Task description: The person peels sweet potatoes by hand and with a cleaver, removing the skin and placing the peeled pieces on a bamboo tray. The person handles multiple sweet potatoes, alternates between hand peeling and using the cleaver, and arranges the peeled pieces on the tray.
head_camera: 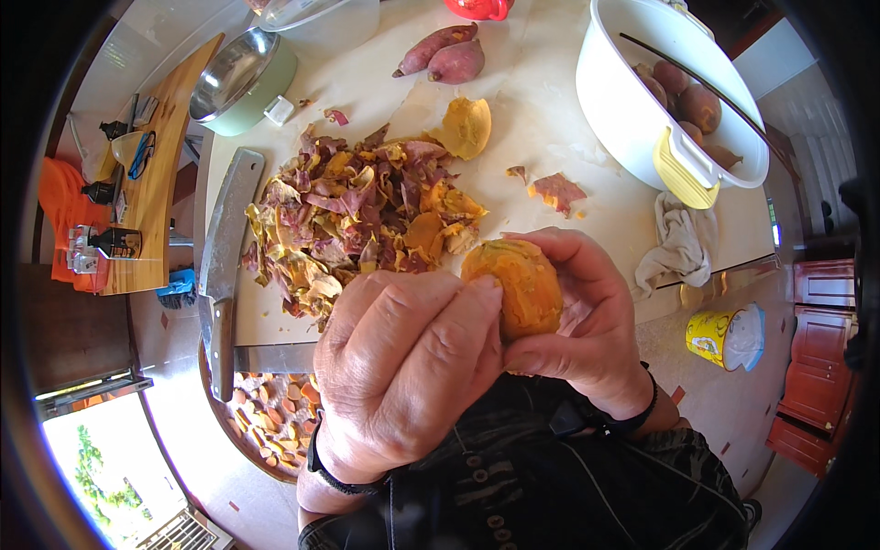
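Note:
My right hand (591,309) holds a peeled orange sweet potato (524,289), with the thumb below it and the fingers around its far side. The curled fingers of my left hand (412,357) pinch at the left side of this sweet potato; the left thumb is hidden. Just beyond my left hand lies a large heap of purple and orange sweet potato peels (364,206) on the pale tabletop (529,130). One broad curved piece of peel (467,128) rests at the heap's far edge. Loose scraps of skin (558,193) lie to the right of it.
A cleaver (230,227) lies left of the heap, its wooden handle over the table edge. Two unpeeled sweet potatoes (443,55), a green pot (247,86) and a white basin (619,103) of sweet potatoes stand farther back. A cloth (680,240) lies right; below left, a tray holds cut pieces (271,416).

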`<action>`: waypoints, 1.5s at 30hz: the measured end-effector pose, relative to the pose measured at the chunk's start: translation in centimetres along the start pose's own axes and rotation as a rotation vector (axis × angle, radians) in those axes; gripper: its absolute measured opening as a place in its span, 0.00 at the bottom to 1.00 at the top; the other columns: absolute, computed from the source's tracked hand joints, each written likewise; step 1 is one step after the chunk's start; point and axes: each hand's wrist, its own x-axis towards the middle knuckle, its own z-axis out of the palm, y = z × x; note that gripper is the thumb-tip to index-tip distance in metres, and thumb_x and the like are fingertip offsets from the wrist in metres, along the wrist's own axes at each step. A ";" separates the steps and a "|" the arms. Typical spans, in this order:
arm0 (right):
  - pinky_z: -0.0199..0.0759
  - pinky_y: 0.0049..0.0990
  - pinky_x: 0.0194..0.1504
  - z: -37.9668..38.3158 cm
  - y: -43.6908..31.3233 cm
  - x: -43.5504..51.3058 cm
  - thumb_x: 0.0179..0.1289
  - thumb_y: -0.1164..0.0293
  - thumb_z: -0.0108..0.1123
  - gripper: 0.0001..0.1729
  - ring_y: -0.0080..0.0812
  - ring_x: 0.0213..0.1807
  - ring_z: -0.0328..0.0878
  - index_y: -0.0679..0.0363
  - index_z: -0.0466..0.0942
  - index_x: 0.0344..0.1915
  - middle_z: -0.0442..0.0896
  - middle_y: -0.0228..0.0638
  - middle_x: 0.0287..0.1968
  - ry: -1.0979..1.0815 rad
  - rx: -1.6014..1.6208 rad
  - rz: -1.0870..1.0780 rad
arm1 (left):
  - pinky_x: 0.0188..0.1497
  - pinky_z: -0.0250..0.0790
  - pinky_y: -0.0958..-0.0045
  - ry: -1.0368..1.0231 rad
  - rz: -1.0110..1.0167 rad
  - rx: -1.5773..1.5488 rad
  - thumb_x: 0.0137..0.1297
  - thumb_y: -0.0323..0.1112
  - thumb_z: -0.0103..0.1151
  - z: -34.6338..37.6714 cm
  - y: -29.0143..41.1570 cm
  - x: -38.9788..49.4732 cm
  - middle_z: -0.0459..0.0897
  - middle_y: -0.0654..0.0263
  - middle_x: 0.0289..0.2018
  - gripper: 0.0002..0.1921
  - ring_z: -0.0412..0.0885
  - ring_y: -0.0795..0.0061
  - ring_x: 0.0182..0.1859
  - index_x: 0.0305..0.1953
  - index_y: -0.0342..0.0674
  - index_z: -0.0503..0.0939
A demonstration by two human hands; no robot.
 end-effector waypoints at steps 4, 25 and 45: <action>0.63 0.27 0.60 -0.1 -0.4 -0.2 0.46 0.80 0.74 0.40 0.25 0.57 0.69 0.64 0.63 0.59 0.73 0.34 0.53 -0.025 0.028 0.054 | 0.28 0.72 0.73 0.012 -0.028 0.022 0.40 0.19 0.64 -0.1 -0.3 0.1 0.77 0.61 0.28 0.14 0.77 0.67 0.27 0.34 0.33 0.80; 0.62 0.32 0.62 -0.2 -1.0 -0.4 0.43 0.78 0.74 0.43 0.31 0.59 0.70 0.66 0.63 0.60 0.72 0.40 0.55 -0.061 0.077 0.124 | 0.55 0.67 0.62 -0.087 -0.369 0.170 0.62 0.27 0.54 -0.6 -3.3 -0.6 0.73 0.51 0.56 0.20 0.75 0.53 0.55 0.56 0.34 0.73; 0.61 0.30 0.62 -1.0 -0.8 0.2 0.48 0.80 0.70 0.38 0.32 0.60 0.68 0.67 0.64 0.60 0.70 0.42 0.56 -0.117 -0.109 -0.054 | 0.56 0.66 0.61 -0.152 -0.555 0.543 0.62 0.29 0.54 -6.2 -6.9 -4.9 0.75 0.52 0.53 0.18 0.74 0.55 0.55 0.54 0.36 0.74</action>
